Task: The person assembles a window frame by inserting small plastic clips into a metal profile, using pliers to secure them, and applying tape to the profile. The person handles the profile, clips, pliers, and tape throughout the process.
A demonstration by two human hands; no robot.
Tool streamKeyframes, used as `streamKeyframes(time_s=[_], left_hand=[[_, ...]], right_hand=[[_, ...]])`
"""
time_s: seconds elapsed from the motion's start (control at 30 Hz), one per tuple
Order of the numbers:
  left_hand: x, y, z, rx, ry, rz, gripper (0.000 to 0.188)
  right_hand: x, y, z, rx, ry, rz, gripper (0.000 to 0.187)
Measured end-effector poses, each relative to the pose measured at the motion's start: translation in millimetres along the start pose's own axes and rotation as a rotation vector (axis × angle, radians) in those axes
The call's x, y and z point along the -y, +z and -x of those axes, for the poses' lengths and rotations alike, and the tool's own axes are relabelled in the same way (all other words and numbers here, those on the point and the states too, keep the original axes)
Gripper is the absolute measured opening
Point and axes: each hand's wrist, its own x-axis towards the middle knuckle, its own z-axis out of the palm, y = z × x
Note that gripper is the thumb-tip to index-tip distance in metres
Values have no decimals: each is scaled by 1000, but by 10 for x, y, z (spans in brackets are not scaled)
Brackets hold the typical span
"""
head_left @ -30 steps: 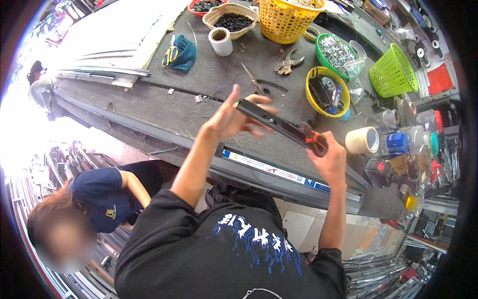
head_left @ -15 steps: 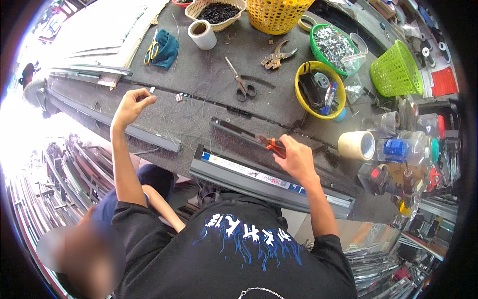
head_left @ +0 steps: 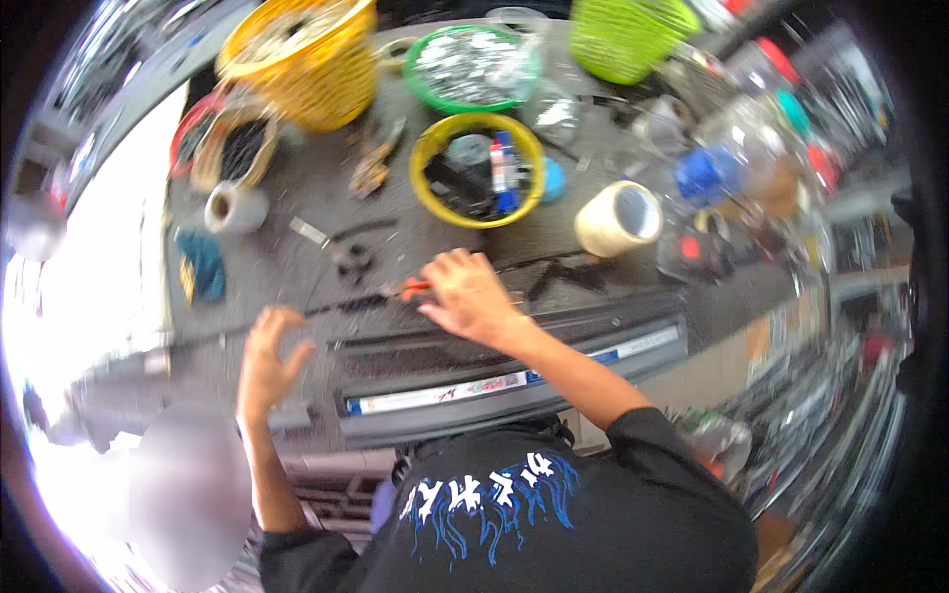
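Observation:
The picture is smeared by motion. My left hand (head_left: 270, 361) hangs over the left part of the dark workbench (head_left: 554, 212), fingers and thumb apart, with nothing seen in it. My right hand (head_left: 473, 299) is curled about orange-handled pliers (head_left: 416, 289), whose handle shows between thumb and fingers; their jaws are too blurred to make out. Black-handled scissors (head_left: 352, 259) lie left of that hand. Nearer to me, along the front edge, is a long grey metal profile (head_left: 395, 425) with a printed label strip (head_left: 484, 384).
Beyond my right hand stands a yellow bowl (head_left: 420, 183) of markers, with a green bowl (head_left: 415, 84) of small metal parts behind. A tape roll (head_left: 598, 225), a cordless tool (head_left: 692, 252) and plastic bottles (head_left: 707, 173) crowd the right. A blurred person (head_left: 188, 494) is at lower left.
The view has swung, so the bench contents sit further left. My left hand has gone from pinched fingers to spread ones. The pliers have moved off the dark strip toward the scissors.

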Motion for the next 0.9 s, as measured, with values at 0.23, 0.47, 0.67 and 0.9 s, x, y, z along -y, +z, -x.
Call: streamKeyframes(time_s=[0.23, 0.47, 0.67, 0.9], left_hand=[[-436, 800, -109, 167, 206, -111, 61], [-234, 861, -185, 160, 275, -177, 45], [-322, 868, -364, 253, 94, 103, 25], [-323, 995, -424, 226, 79, 169, 19]], right_hand=[[196, 171, -75, -151, 151, 97, 47], [289, -294, 450, 197, 231, -85, 52], [89, -369, 1005, 110, 450, 4, 44], [-239, -601, 1751, -650, 729, 100, 19]])
